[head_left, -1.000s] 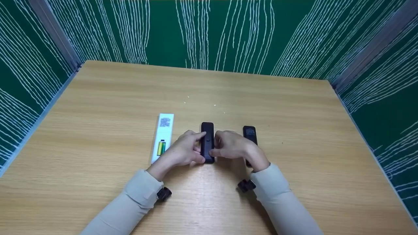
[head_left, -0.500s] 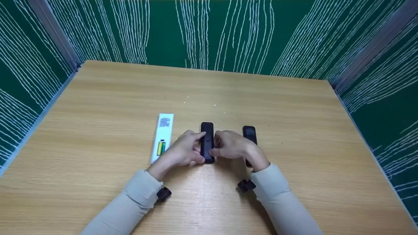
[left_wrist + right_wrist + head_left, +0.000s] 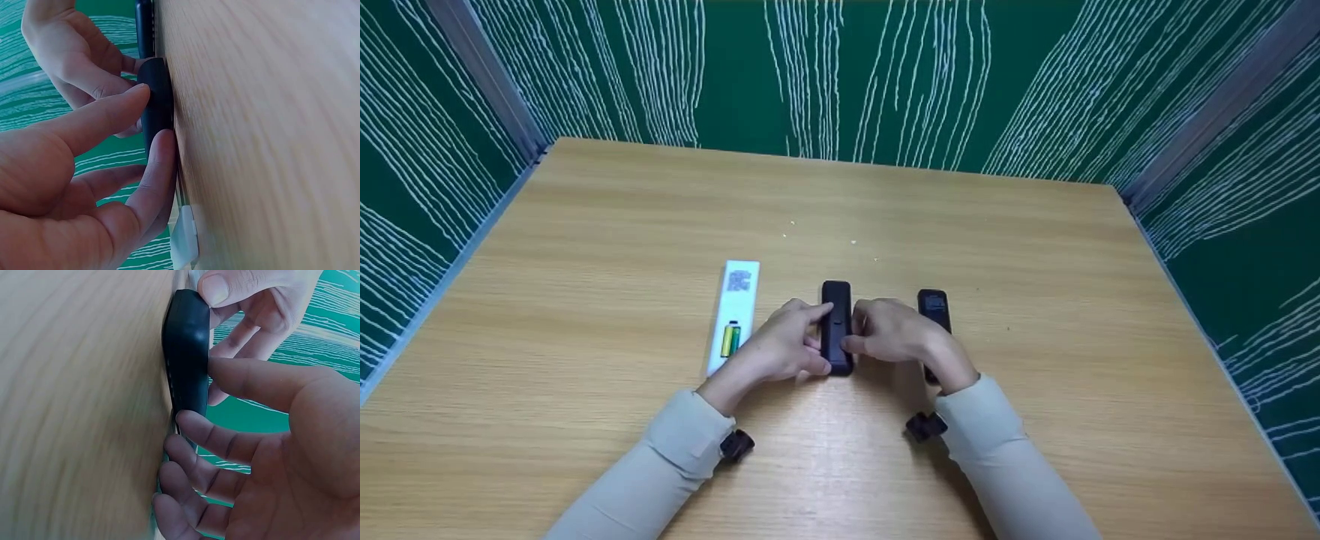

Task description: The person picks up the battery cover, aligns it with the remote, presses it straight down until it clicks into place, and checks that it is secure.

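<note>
In the head view, a black remote control [image 3: 836,296] lies on the table with its back up and a small notch across its middle. My left hand [image 3: 780,341] holds it along the left side, thumb at the near end and a finger farther up. From the right, my right hand [image 3: 896,331] has its thumb on the remote's back and bent fingers at its edge. The right wrist view shows that thumb pressing the black remote [image 3: 188,343], with the index fingertip at its side. In the left wrist view, the left fingers grip the remote [image 3: 157,101] close to the tabletop.
On the left lies a white remote [image 3: 740,300] with yellow-green batteries [image 3: 730,341] visible in its back. A smaller black remote [image 3: 935,306] lies on the right, partly hidden by the right wrist. Small white specks dot the wooden table [image 3: 840,195]; green patterned walls stand around it.
My right thumb has slid slightly up the back of the black remote, away from its near end. The left hand and the remotes stay in place.
</note>
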`<state>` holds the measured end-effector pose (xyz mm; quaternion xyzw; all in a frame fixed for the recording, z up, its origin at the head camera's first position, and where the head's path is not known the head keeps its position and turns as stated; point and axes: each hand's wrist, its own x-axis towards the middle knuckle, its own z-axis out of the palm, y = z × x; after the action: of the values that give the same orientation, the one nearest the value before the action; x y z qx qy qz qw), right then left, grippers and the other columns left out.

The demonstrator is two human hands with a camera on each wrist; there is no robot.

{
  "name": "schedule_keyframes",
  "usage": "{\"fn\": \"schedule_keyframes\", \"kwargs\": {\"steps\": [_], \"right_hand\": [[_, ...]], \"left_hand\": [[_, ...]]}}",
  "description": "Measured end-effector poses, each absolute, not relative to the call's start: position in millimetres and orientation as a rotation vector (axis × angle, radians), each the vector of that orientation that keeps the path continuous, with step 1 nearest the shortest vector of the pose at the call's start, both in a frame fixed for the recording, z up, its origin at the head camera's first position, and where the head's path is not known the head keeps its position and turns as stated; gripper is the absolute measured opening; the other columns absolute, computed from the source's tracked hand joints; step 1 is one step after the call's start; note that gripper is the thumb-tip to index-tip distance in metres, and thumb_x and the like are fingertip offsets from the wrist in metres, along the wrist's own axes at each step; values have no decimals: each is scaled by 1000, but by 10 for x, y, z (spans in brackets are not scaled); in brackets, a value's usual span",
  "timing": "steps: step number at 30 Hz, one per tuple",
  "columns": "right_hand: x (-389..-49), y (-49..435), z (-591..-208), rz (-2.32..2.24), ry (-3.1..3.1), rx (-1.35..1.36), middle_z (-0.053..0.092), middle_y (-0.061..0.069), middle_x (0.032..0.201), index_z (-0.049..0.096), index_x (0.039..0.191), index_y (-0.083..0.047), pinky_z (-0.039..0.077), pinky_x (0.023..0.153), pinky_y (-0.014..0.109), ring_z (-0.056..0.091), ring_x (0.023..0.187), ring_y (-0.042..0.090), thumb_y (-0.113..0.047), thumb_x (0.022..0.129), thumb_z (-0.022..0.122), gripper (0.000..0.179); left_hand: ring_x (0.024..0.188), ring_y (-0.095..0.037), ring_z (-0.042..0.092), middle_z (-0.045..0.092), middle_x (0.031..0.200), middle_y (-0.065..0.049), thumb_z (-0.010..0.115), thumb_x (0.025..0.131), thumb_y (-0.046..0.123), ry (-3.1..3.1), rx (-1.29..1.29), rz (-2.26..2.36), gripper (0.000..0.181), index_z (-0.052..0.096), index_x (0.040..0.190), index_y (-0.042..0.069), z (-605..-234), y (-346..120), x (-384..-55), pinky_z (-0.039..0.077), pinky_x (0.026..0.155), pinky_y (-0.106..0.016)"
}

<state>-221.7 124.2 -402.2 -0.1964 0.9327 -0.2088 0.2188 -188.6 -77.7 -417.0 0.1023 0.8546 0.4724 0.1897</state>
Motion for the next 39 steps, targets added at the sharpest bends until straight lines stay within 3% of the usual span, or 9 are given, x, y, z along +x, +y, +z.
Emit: {"fn": "schedule_keyframes", "kwargs": {"steps": [24,39], "right_hand": [[-2237,1222,-4083,-615,2644,-474,65,6,93,68,107,-7,49,75,36,59,87,24,-33,105,65,27],[-2262,1210,-4103,-620,2664,-444,67,8,97,68,113,-6,50,78,38,60,91,25,-34,106,63,29]], "left_hand": [[98,-23,65,51,135,-21,83,75,-14,2417,298,1308,100,39,163,4,-4187,-767,-1884,59,90,-31],[101,-25,61,52,136,-20,86,76,-9,2449,309,1258,99,40,163,6,-4192,-776,-1896,55,96,-36]]}}
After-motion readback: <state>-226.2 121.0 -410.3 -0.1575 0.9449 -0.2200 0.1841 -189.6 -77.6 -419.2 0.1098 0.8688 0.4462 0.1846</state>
